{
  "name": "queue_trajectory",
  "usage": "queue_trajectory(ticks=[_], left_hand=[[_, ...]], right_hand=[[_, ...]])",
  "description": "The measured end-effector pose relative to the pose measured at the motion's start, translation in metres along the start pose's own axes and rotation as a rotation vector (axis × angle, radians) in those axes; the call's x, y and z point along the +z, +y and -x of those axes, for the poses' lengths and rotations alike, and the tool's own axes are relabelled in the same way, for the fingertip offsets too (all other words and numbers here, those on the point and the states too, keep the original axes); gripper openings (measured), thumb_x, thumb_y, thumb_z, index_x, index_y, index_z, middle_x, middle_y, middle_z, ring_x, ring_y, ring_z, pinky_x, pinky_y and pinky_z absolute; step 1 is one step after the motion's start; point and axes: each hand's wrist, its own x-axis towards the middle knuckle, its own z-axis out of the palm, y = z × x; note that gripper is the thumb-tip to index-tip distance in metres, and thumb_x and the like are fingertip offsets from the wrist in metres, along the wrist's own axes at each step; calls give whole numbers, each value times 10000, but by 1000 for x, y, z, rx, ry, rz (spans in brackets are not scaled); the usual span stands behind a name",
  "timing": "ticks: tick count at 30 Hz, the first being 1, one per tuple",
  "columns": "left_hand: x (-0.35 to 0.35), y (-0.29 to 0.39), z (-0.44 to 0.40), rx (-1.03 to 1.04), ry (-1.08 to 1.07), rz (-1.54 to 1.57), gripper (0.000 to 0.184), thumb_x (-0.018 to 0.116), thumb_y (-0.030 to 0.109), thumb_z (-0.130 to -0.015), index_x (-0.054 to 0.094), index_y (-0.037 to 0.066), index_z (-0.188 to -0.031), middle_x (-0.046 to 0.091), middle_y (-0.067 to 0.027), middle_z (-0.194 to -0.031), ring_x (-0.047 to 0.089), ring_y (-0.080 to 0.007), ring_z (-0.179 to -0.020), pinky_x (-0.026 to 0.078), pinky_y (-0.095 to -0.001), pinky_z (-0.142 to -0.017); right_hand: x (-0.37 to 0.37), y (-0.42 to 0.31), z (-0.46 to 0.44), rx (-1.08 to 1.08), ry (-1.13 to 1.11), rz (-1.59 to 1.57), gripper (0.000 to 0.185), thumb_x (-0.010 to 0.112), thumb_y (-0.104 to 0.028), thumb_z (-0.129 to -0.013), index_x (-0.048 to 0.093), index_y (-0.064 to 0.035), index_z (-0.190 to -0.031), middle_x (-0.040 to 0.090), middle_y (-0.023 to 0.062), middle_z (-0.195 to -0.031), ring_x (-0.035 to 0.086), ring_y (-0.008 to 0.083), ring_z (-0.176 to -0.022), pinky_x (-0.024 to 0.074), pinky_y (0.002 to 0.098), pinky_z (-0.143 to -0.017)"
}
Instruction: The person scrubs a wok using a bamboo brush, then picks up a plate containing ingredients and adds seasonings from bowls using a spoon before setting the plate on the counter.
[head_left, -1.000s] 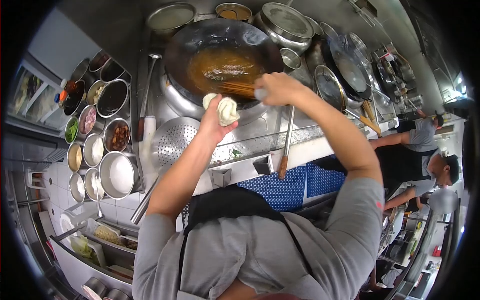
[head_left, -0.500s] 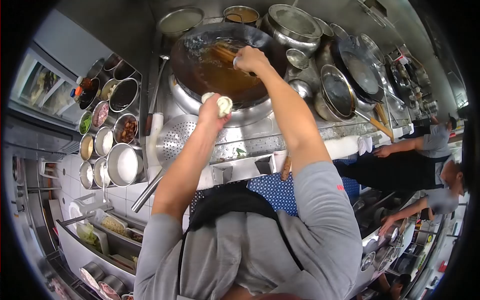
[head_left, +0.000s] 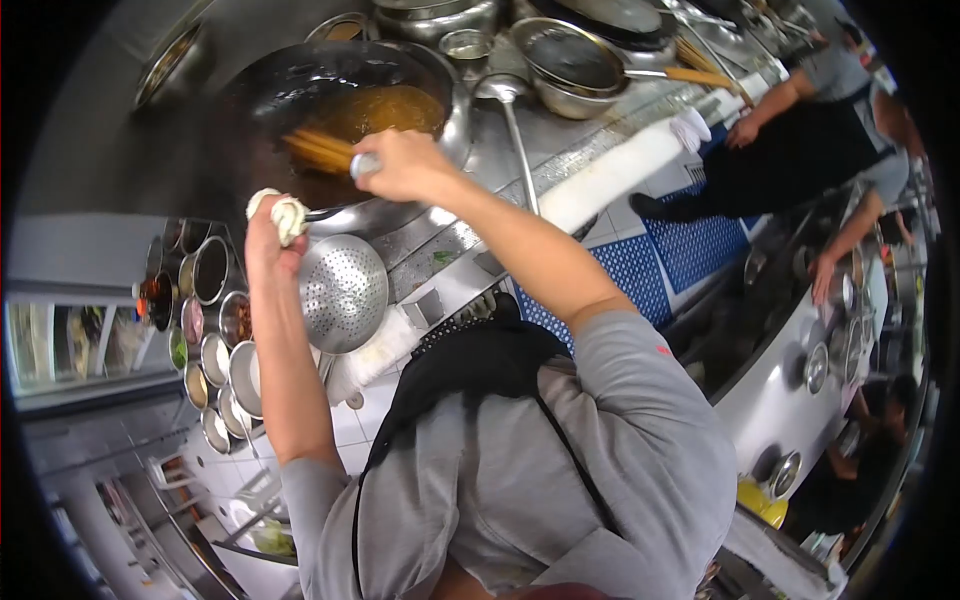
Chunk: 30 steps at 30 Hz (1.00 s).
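My right hand [head_left: 405, 165] is closed around a bamboo wok brush [head_left: 322, 150], whose bristles are blurred over the inside of the large dark wok [head_left: 300, 85]. A light band circles the brush near my fingers. Brown liquid [head_left: 395, 108] pools in the far right part of the wok. My left hand [head_left: 266, 238] is closed on a folded white cloth [head_left: 290, 218] at the wok's near left edge; whether it also grips the wok's handle is hidden. Below that hand lies a round perforated strainer [head_left: 343, 292].
A ladle [head_left: 503, 90] lies right of the wok. Beyond it sits a strainer over a bowl [head_left: 570, 58]. Several seasoning pots [head_left: 212, 268] stand at the left. A rolled white towel [head_left: 610, 170] lines the counter edge. A co-worker in a dark apron [head_left: 790, 170] stands at the right.
The camera view has turned, so the wok and counter appear shifted left and tilted. The brush has swept to another part of the wok. Both hands keep their holds.
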Motion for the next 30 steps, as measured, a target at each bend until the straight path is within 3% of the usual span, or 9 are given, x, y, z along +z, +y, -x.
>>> queue_trajectory(ticks=[6,8,19,26,27,30], left_hand=[[21,20,1,155,117,-162,139,701,199,-843,625,99,-785,614,-17,-638,553,-133,-451,347,-246,-335],[34,28,5,232,161,-203,165,721,192,-819,642,47,-818,623,-45,-663,551,-146,-457,345,-257,-345],[55,38,8,529,205,-413,182,717,152,-789,659,7,-883,636,-35,-689,584,-127,-493,382,-266,-377],[25,-17,24,896,165,-571,283,698,106,-758,613,-69,-964,644,-88,-805,616,-165,-651,518,-306,-593],[19,-29,33,904,151,-584,300,695,106,-762,591,-67,-984,643,-103,-815,616,-176,-657,525,-317,-607],[-15,-83,33,972,138,-474,306,706,55,-775,553,-47,-1020,623,-89,-869,608,-163,-732,520,-309,-671]], right_hand=[[12,-6,3,-8,78,-86,424,697,-211,-751,718,-125,-1166,724,222,-1013,698,386,-971,554,445,-897],[8,-8,1,1,93,-107,450,713,-227,-772,696,-98,-1203,713,241,-1037,688,397,-999,542,448,-917],[-4,-20,1,92,92,-295,638,795,-281,-758,612,-40,-1320,700,266,-1091,661,405,-1086,506,414,-985],[0,-29,37,116,139,-361,685,793,-243,-733,588,-22,-1347,705,280,-1038,703,358,-999,523,374,-937],[0,-32,45,141,123,-350,678,785,-225,-728,591,-19,-1344,707,271,-1038,722,312,-942,539,353,-885],[15,-27,70,-33,251,-450,660,779,-216,-730,601,-17,-1334,713,251,-1024,729,290,-847,553,355,-824]])
